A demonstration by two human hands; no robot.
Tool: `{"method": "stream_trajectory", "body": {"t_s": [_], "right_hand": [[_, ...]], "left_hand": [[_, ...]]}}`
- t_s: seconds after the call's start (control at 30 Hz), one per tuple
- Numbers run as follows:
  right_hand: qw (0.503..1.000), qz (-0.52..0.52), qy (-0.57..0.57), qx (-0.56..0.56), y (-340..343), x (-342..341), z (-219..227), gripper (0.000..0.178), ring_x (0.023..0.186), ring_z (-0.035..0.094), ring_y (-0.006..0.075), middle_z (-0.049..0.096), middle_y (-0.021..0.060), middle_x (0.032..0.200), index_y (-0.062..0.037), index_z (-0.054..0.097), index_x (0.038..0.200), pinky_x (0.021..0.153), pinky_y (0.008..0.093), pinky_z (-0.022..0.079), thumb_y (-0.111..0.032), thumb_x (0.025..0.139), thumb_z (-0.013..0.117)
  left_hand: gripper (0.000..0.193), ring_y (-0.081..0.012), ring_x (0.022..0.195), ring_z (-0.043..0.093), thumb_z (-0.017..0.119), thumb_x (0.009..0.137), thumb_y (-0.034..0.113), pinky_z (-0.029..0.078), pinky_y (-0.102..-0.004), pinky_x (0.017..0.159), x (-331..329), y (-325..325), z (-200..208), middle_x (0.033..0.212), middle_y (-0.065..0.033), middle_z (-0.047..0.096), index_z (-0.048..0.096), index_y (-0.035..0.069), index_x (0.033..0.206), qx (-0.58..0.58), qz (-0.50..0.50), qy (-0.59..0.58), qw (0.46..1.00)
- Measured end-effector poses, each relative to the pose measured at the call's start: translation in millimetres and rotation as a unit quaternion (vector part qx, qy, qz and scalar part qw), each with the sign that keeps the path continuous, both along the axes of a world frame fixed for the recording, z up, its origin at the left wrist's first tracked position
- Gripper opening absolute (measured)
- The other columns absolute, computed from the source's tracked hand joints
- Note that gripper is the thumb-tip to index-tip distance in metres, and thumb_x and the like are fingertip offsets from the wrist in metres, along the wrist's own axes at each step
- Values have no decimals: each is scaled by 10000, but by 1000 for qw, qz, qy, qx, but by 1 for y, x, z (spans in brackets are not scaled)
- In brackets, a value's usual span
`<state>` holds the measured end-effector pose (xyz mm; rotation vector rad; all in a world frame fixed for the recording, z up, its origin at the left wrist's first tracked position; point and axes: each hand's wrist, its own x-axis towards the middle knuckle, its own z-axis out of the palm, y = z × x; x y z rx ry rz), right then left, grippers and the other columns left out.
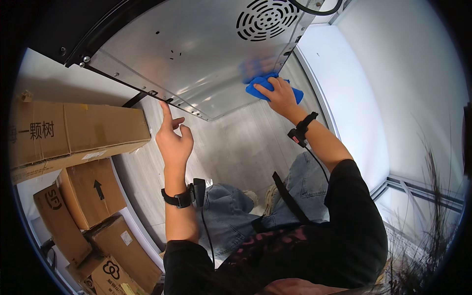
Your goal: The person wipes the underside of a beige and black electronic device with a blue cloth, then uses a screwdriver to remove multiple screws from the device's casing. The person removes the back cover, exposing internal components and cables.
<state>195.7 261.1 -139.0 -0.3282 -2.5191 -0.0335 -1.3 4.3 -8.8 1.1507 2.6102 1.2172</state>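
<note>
A blue cloth (265,89) is bunched in my right hand (283,97), pressed against the right part of a shiny metal panel (206,73). The panel belongs to a large appliance with a round slotted vent (268,19) near its top right. My left hand (173,137) is at the panel's lower left edge, holding nothing. Its index finger points up and its tip is at the edge beside a small black fitting; the thumb stands apart and the other fingers are partly curled. Both wrists wear black straps with small cabled devices.
Cardboard boxes (103,128) are stacked along the left, some on a white shelf. White wall panels (354,98) rise on the right. A black cable (319,11) loops near the vent. Below the panel is a grey wood-look floor (231,142), with my jeans-clad legs over it.
</note>
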Motion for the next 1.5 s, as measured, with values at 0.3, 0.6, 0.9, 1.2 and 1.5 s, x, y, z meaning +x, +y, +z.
{"method": "stream_trajectory", "body": {"t_s": [0.3,0.6,0.9,1.2,1.5], "right_hand": [[994,39,95,-42,-63,-67,43,525,847,491,281,491,90,1012,-261,627,1172,695,368,431,-26,704,600],[991,64,-74,-93,-123,-111,-56,509,863,485,246,490,59,994,-247,601,1202,668,339,405,-56,731,598],[986,49,-134,-89,-103,-90,-76,530,903,490,270,500,75,1047,-261,581,1217,708,364,420,-65,725,600],[997,-30,-62,-39,2,3,-55,536,876,519,286,536,111,1061,-251,608,1175,689,387,431,-3,699,598],[981,-39,-179,-70,-29,-21,-128,560,941,499,298,501,78,1095,-263,579,1214,734,395,440,-9,715,598]], "left_hand": [[793,-238,875,691,470,696,-75,515,-306,742,-7,-6,4,1191,-231,597,299,99,1451,-15,-14,-39,999],[813,-341,834,673,491,654,-43,518,-357,784,-3,-5,10,873,-245,667,289,24,1439,-5,-37,-54,998],[836,-233,929,675,460,674,-94,509,-303,798,-6,-7,5,1377,-216,444,250,82,1463,-13,-55,-78,995],[784,-279,751,668,492,683,-43,499,-299,721,-7,-4,4,846,-177,693,319,71,1440,8,-38,-31,999],[787,-283,865,687,485,678,-59,511,-314,755,-5,-4,7,892,-230,671,302,39,1437,14,-63,-57,996]]}}
